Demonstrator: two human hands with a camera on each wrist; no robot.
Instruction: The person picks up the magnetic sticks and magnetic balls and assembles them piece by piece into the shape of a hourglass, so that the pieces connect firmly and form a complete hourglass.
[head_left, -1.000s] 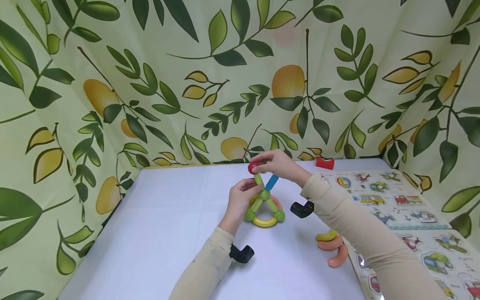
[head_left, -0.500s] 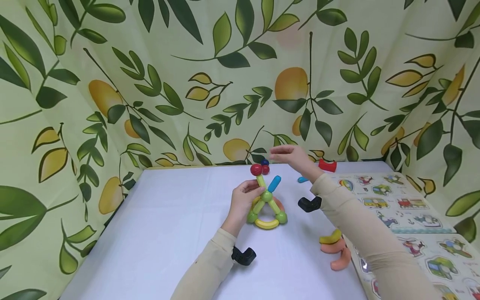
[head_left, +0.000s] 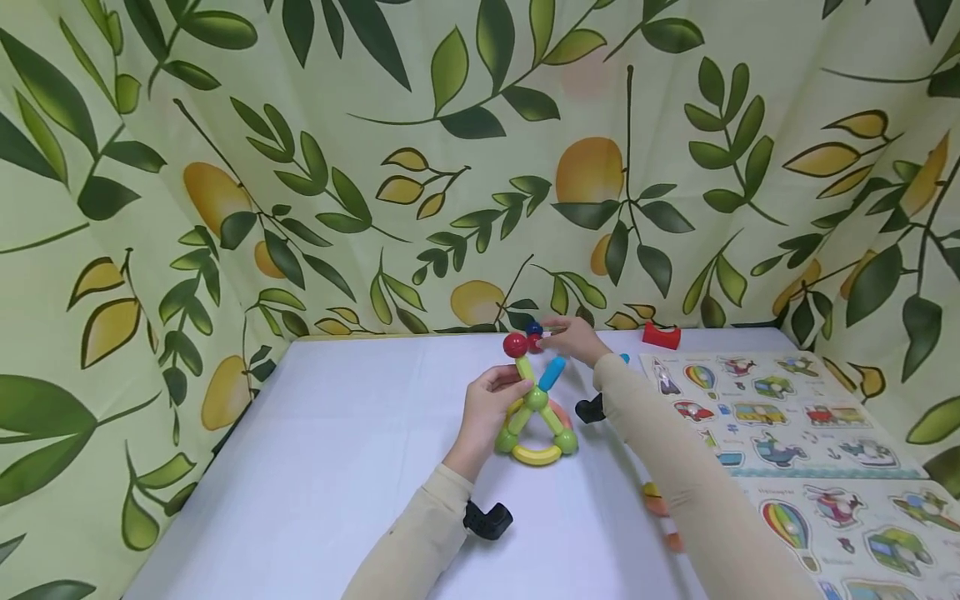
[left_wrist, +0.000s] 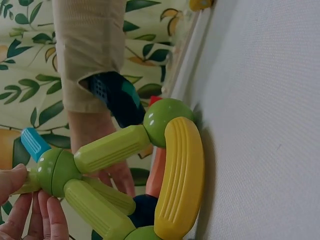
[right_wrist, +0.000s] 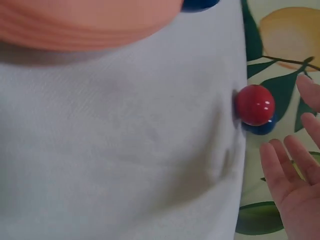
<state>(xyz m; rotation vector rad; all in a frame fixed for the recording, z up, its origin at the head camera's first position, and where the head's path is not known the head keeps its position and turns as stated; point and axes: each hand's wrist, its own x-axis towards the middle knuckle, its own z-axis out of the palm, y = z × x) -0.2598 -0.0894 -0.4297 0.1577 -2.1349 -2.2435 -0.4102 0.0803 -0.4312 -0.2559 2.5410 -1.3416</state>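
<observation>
Compared with half a second ago, the right hand (head_left: 576,340) is lower and farther left, now next to a loose red ball (right_wrist: 255,104); the left hand (head_left: 483,408) holds on at the same spot. The white table (head_left: 360,433) carries picture pages (head_left: 787,417) at its right and, near its middle, a construction (head_left: 536,400) of sticks, balls and curved pieces. This stands upright, its long axis rising from the table; a yellow curved piece (left_wrist: 182,175) lies along its base. Its upper light-green stick (head_left: 523,367), pinched between the left thumb and fingers, points up and leans slightly left; its blue stick (head_left: 552,373) slants up to the right. The left wrist view adds a third leg (left_wrist: 112,195) and a dark-blue ball (left_wrist: 145,210) low down. In the head view the right fingertips overlap the loose red ball; the right wrist view shows them spread and just apart from it, with a blue ball (right_wrist: 262,127) behind.
</observation>
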